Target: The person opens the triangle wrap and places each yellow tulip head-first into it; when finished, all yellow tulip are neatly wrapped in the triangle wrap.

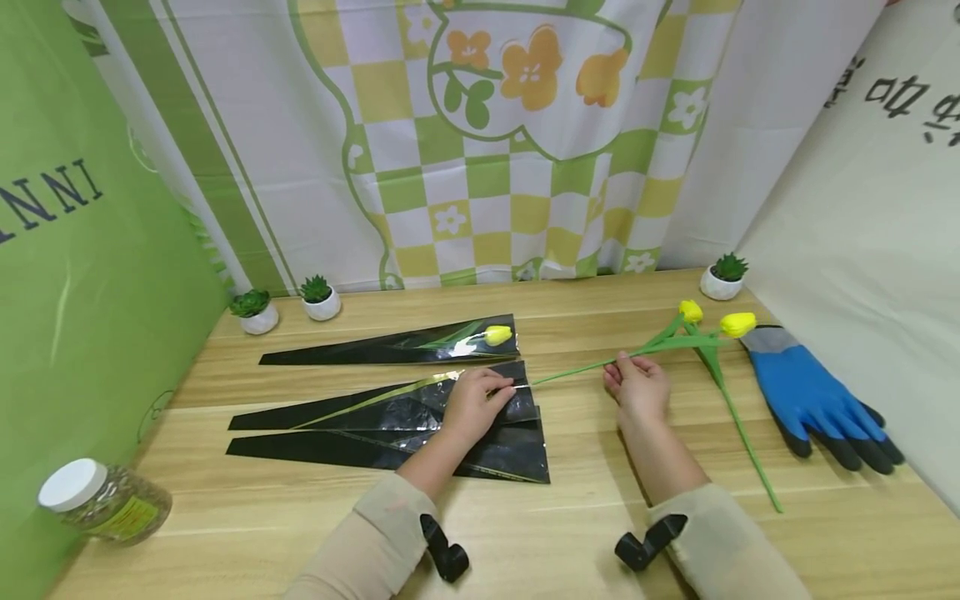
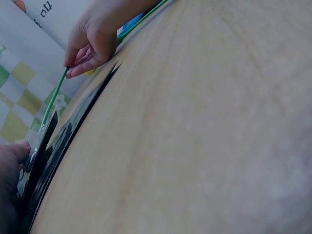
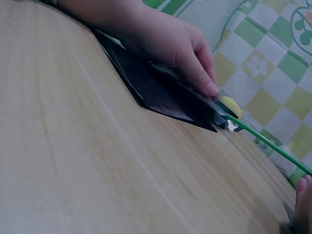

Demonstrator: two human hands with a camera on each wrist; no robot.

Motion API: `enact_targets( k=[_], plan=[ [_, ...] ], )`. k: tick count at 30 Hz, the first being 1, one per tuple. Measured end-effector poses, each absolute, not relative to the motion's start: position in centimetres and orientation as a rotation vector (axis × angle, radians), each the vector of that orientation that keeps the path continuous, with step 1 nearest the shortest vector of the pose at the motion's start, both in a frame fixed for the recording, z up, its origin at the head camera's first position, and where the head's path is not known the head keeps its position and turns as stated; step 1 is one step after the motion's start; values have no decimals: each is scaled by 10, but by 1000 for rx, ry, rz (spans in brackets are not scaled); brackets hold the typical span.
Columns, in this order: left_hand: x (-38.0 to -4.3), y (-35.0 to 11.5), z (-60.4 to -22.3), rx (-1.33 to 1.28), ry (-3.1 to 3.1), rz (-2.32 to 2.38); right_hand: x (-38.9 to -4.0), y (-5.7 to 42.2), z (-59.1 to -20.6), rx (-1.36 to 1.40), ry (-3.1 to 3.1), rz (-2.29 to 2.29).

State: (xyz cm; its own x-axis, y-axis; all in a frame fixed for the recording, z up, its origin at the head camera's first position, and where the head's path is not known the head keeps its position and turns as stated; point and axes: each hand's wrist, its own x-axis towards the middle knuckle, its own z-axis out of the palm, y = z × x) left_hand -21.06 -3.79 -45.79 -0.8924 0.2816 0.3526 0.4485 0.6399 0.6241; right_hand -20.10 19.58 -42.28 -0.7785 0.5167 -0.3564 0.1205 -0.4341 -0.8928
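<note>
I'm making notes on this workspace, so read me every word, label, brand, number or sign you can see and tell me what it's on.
"INNI": green sheet on the left; the picture's edge may cut off more.
"如": white sheet on the right; the characters beside it are folded or cut off, unreadable.
Jar at lower left: its yellow label is too small and blurred to read.

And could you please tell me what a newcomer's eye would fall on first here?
Probably the blue-and-black glove, bright against the wood at the right of the table. Next would likely come the two yellow blooms by its cuff, then the glossy black sleeves left of centre, the rearmost holding another yellow tulip.
</note>
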Motion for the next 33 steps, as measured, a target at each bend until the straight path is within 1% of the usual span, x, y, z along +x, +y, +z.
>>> enact_targets(
  k=[11, 23, 33],
  plan=[
    [-209, -37, -456, -585, -2637, -1113, -198, 165, -428, -805, -1753, 2308],
    [-210, -38, -458, -579, -2607, -1125, -197, 135, -428, -741, -1786, 2393],
    [-212, -37, -459, -565, -2605, -1152, -198, 122, -429, -720, -1853, 2396]
  ],
)
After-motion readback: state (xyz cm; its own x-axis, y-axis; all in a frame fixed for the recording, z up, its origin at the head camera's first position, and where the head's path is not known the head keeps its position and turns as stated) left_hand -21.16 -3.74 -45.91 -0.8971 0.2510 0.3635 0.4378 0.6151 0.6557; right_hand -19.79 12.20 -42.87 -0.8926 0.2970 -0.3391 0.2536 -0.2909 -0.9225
